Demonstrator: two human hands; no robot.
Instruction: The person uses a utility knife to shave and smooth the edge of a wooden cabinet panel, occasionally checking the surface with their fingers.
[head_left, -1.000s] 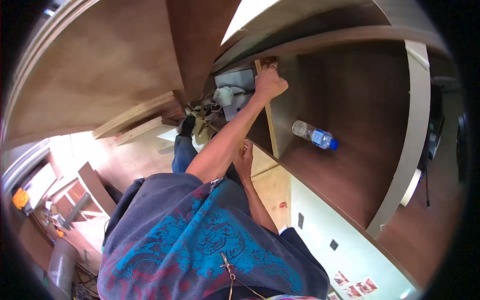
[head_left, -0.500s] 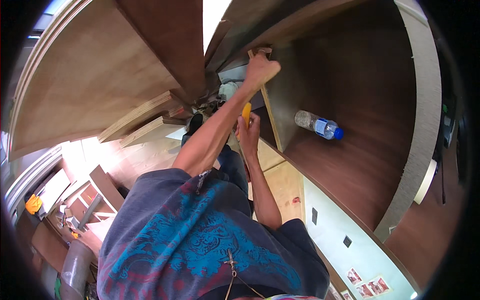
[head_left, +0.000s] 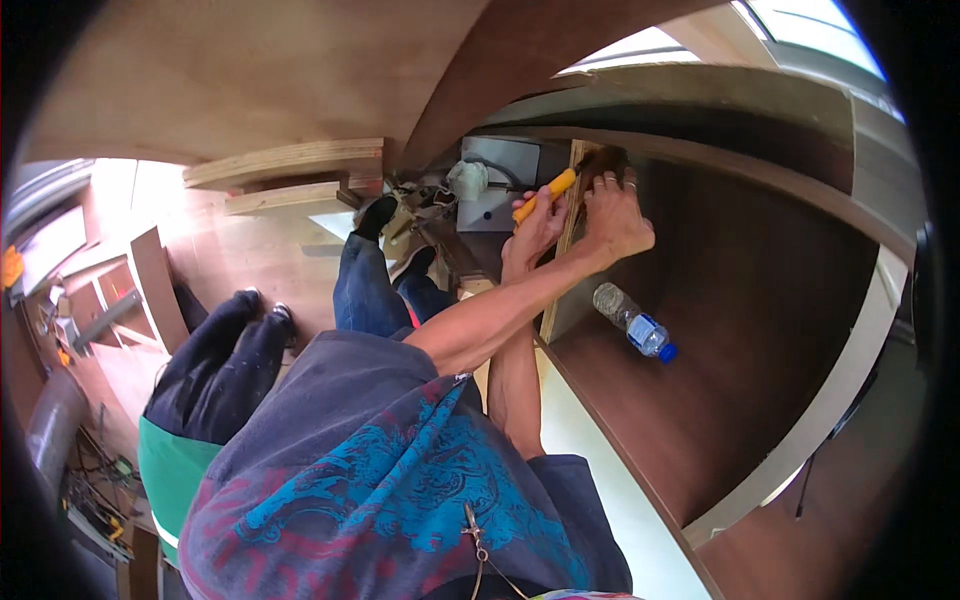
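Note:
My right hand (head_left: 538, 228) grips a yellow-handled tool (head_left: 548, 194). Its narrow dark end points up toward the edge of an upright wooden panel (head_left: 563, 238); whether it touches is hard to see. My left arm crosses over the right one. Just beyond that panel my left hand (head_left: 615, 215), with rings on it, has its fingers bent over a dark brown piece (head_left: 603, 160) at the panel's upper end. The fingers hide part of that piece. Below my left hand, a clear plastic bottle (head_left: 635, 320) with a blue cap lies on its side on the brown cabinet board.
Curved cabinet walls (head_left: 760, 190) rise at the right. Large wooden boards (head_left: 250, 80) and stacked panel ends (head_left: 290, 160) hang at the upper left. A person in dark trousers (head_left: 225, 350) and a green top is close on my left. A grey-white bag (head_left: 467, 181) lies beyond the hands.
My right hand has risen with the yellow-handled tool to the panel's upper end, beside my left hand. The view has turned, and a person has come into view at the left.

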